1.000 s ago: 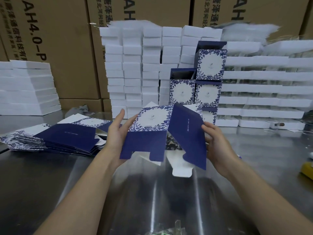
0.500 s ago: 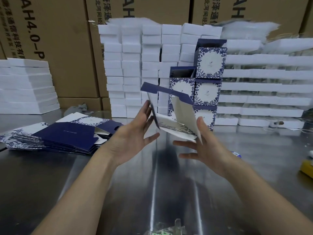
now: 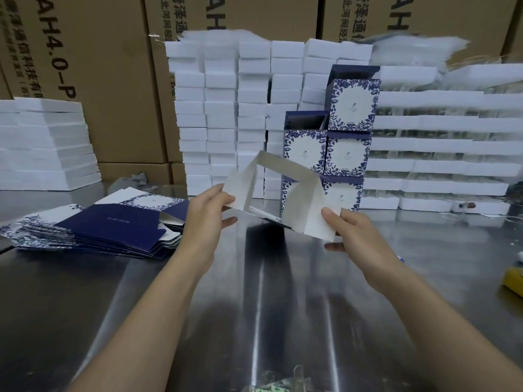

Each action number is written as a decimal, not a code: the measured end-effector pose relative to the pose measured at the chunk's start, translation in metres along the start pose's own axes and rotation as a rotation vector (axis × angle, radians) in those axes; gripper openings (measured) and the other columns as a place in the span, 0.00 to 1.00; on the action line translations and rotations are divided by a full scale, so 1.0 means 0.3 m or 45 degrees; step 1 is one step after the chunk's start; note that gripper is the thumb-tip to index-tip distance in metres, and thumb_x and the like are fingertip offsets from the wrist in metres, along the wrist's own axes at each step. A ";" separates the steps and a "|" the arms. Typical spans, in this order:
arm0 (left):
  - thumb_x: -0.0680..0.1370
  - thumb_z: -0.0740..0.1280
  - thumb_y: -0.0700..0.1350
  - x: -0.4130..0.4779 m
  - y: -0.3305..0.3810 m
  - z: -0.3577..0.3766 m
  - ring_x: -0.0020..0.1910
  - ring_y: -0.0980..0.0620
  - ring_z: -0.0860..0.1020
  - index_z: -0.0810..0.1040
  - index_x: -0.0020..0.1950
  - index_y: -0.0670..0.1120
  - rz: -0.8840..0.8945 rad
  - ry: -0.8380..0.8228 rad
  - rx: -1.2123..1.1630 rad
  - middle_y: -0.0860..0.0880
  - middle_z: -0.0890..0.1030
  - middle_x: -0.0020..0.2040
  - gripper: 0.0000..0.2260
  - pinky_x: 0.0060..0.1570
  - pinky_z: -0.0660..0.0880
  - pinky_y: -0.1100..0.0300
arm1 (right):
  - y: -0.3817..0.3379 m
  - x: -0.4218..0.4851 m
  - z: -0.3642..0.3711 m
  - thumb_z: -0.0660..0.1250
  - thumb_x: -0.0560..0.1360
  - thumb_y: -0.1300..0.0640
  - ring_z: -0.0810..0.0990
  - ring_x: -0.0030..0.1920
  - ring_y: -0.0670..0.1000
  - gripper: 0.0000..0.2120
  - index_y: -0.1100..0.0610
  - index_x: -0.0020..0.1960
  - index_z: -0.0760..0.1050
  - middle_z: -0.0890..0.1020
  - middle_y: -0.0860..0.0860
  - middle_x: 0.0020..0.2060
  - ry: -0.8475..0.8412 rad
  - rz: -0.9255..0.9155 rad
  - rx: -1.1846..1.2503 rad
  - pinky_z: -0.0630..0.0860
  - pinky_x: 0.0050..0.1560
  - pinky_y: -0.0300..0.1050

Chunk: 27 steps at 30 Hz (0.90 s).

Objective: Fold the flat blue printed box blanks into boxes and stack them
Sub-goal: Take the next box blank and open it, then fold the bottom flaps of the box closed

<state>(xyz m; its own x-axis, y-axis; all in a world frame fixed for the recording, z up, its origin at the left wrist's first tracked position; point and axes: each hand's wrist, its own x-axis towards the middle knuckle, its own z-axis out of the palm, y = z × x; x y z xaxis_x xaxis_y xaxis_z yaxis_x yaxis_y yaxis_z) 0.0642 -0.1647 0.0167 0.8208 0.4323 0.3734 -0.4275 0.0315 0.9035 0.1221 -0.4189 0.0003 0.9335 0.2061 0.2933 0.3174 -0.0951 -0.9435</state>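
Blank (image 3: 308, 207) swung open, right hand (image 3: 359, 239) pinching its flap

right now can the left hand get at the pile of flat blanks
Probably yes: the pile of flat blanks lies beside the left hand, nothing between, though that hand grips the half-folded box.

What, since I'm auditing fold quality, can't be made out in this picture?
Head view:
- The half-folded box: motion-blurred, so its flap creases are unclear.
- The right hand: its fingers are mostly hidden behind the box's white flap.
- Print on the flat blanks: too small to read.
- The yellow object: cut off by the right edge.
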 end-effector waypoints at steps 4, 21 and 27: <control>0.75 0.65 0.40 -0.028 0.002 0.018 0.38 0.62 0.78 0.83 0.52 0.62 0.164 0.010 0.272 0.61 0.82 0.44 0.17 0.44 0.77 0.57 | 0.001 -0.005 0.000 0.65 0.86 0.54 0.76 0.44 0.50 0.16 0.69 0.52 0.79 0.80 0.54 0.42 0.065 -0.131 -0.014 0.76 0.51 0.52; 0.77 0.58 0.29 -0.057 -0.023 0.018 0.54 0.56 0.75 0.67 0.73 0.77 0.318 -0.327 0.776 0.75 0.72 0.60 0.43 0.59 0.76 0.47 | 0.023 -0.019 -0.001 0.58 0.82 0.67 0.71 0.37 0.60 0.34 0.28 0.72 0.68 0.71 0.62 0.35 0.142 -0.493 -0.407 0.71 0.39 0.41; 0.79 0.59 0.30 -0.050 -0.050 0.019 0.44 0.61 0.73 0.75 0.69 0.70 0.431 -0.274 0.860 0.56 0.74 0.55 0.35 0.52 0.78 0.52 | 0.033 -0.013 0.009 0.56 0.81 0.70 0.75 0.56 0.42 0.32 0.33 0.67 0.72 0.77 0.32 0.55 0.158 -0.521 -0.486 0.81 0.56 0.63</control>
<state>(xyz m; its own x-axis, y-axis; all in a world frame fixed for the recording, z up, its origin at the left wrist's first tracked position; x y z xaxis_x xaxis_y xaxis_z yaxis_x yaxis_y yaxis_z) 0.0605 -0.1768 -0.0012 0.7720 0.1346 0.6212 -0.4007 -0.6556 0.6400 0.1212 -0.4181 -0.0106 0.7273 0.1865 0.6605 0.6732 -0.3812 -0.6336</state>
